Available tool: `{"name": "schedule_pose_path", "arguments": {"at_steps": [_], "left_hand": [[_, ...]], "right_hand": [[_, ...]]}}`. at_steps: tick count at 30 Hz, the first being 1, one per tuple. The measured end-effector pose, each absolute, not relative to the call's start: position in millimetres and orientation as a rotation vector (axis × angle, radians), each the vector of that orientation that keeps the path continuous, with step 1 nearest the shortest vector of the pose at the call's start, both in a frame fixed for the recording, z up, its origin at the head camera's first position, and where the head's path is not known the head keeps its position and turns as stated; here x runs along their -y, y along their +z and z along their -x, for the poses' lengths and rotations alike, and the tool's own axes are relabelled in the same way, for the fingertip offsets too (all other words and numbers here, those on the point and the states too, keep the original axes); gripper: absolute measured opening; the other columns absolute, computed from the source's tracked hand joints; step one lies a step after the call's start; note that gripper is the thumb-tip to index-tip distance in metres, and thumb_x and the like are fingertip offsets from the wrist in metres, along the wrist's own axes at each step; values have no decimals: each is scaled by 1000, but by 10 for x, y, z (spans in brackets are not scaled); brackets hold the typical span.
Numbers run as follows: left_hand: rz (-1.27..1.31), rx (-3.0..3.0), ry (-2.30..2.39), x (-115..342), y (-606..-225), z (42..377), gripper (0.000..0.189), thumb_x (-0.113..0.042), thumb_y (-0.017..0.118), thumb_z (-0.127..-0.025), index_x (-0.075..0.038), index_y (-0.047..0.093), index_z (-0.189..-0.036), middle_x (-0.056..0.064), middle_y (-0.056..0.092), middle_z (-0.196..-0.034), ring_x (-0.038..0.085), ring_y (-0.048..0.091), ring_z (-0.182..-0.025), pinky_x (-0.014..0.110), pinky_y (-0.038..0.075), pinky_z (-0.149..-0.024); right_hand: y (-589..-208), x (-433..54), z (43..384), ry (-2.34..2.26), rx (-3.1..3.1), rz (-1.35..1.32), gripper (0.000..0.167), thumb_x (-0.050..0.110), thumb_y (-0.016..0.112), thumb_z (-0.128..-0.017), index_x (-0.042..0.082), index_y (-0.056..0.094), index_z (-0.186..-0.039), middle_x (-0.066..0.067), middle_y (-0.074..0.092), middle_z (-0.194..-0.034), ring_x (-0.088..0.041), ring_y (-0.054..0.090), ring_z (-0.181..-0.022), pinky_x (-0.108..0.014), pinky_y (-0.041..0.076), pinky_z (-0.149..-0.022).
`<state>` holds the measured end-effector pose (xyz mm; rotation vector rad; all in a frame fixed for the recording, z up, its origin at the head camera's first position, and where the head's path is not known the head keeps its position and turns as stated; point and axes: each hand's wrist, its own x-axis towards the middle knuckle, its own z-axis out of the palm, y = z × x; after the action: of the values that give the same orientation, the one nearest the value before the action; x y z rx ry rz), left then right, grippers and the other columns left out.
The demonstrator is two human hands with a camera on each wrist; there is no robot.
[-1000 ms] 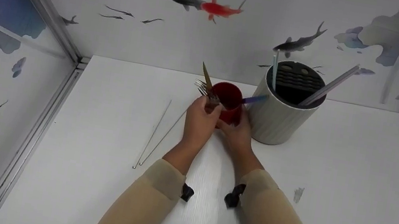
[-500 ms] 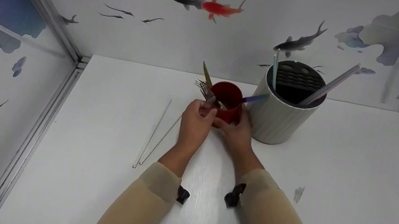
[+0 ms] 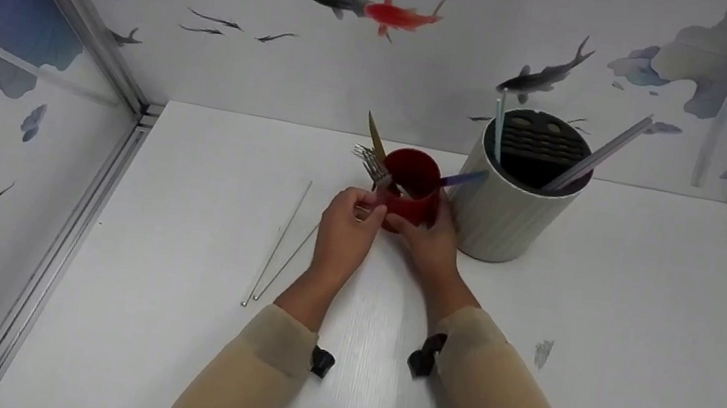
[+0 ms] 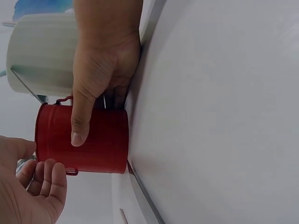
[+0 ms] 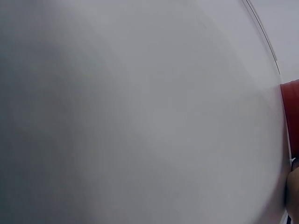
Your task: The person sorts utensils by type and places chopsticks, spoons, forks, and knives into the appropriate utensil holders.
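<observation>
A red metal cup [image 3: 415, 211] with small side handles stands upright on the white table. My right hand [image 3: 431, 247] holds its near right side, the thumb laid across the front wall in the left wrist view. Several forks [image 3: 373, 167] lean out over the cup's left rim, and a gold pointed utensil [image 3: 375, 134] rises behind them. A blue-purple utensil [image 3: 462, 178] sticks out to the right. My left hand [image 3: 344, 234] is beside the left rim below the forks, fingers loosely curled with a gap to the thumb; the left wrist view shows its fingertips [image 4: 48, 168] close to the rim.
Right behind the cup stands a ribbed off-white holder [image 3: 503, 219] with a black slotted insert, pale blue and clear sticks poking out. Two thin metal rods [image 3: 282, 242] lie on the table to the left. Printed wall panels bound the back and left.
My left hand has drawn back left and down from the forks, whose heads now show uncovered, leaning on the cup's rim. My right hand has stayed on the cup.
</observation>
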<state>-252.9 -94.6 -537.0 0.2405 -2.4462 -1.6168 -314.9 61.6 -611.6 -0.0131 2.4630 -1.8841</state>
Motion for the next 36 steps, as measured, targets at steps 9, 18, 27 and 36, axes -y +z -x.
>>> {"name": "schedule_pose_path", "arguments": {"at_steps": [9,18,27,36], "left_hand": [[-297,2582,-1529,1099,-5355,2367,31,-28,68,-101,-7,64,-124,4,65,-120,17,68,-102,33,58,-78],[-320,2773,-1279,1176,-5467,2228,33,-27,70,-99,-8,66,-126,7,69,-119,23,68,-104,40,58,-82],[-325,2984,-1039,1248,-5629,2064,33,-28,74,-96,-6,68,-120,7,69,-108,23,69,-95,40,58,-79],[-290,3079,-905,1324,-5735,1989,37,-21,83,-87,0,69,-114,11,67,-97,23,64,-86,40,57,-70]], "right_hand": [[-6109,-595,3158,-1883,-2425,-52,111,56,87,-75,31,26,-164,4,38,-167,-19,33,-156,-43,36,-126],[-6068,-605,3157,-1828,-2430,-84,110,54,86,-78,30,23,-165,3,35,-169,-21,30,-158,-44,35,-125],[-6079,-604,3158,-1805,-2436,-81,111,53,87,-78,29,22,-166,1,35,-169,-22,29,-158,-44,33,-127],[-6088,-609,3159,-1827,-2419,-74,111,54,87,-77,32,23,-165,4,35,-168,-21,29,-158,-44,36,-125]]}}
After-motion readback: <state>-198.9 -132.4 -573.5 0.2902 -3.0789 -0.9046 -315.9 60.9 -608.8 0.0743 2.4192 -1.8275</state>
